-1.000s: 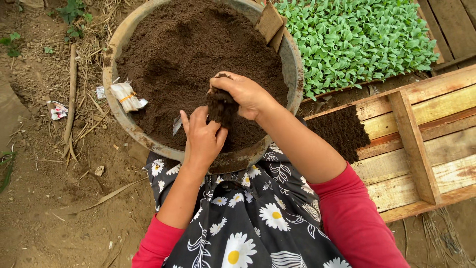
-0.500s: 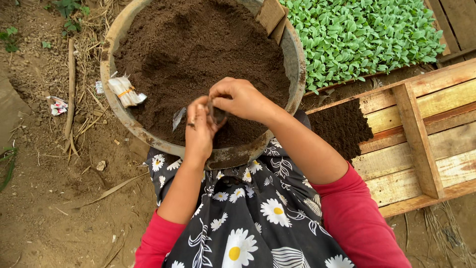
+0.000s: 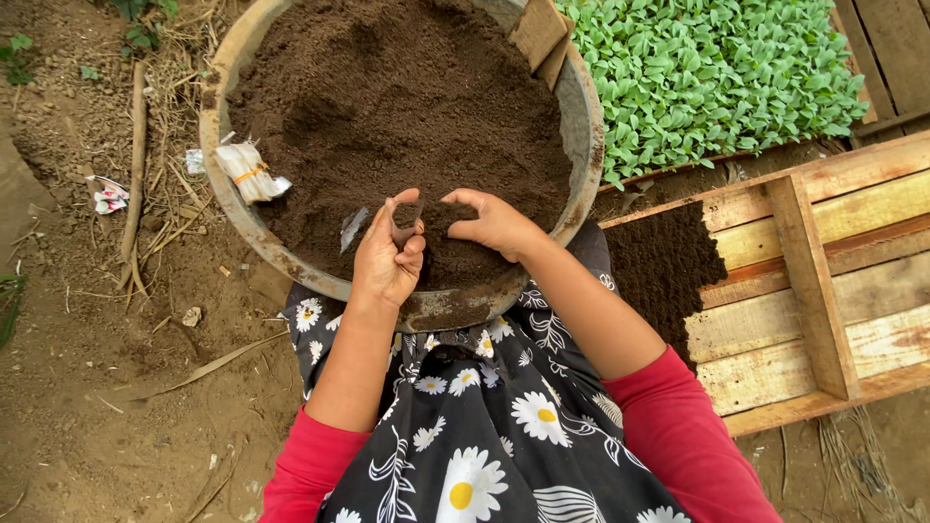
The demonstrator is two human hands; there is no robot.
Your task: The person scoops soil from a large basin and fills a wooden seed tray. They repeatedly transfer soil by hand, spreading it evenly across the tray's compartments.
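Two hands [image 3: 441, 242] in crumbly dark soil [image 3: 407, 107]

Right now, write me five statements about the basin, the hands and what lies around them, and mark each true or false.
1. Both hands, left hand and right hand, are over the soil in the round basin. True.
2. The basin holds water. False: it is filled with dark soil.
3. A tray of green seedlings lies beyond the basin, to the right. True.
4. The wooden crate is packed full of soil. False: only its left corner holds soil.
5. A white banded bundle rests at the basin's left edge. True.
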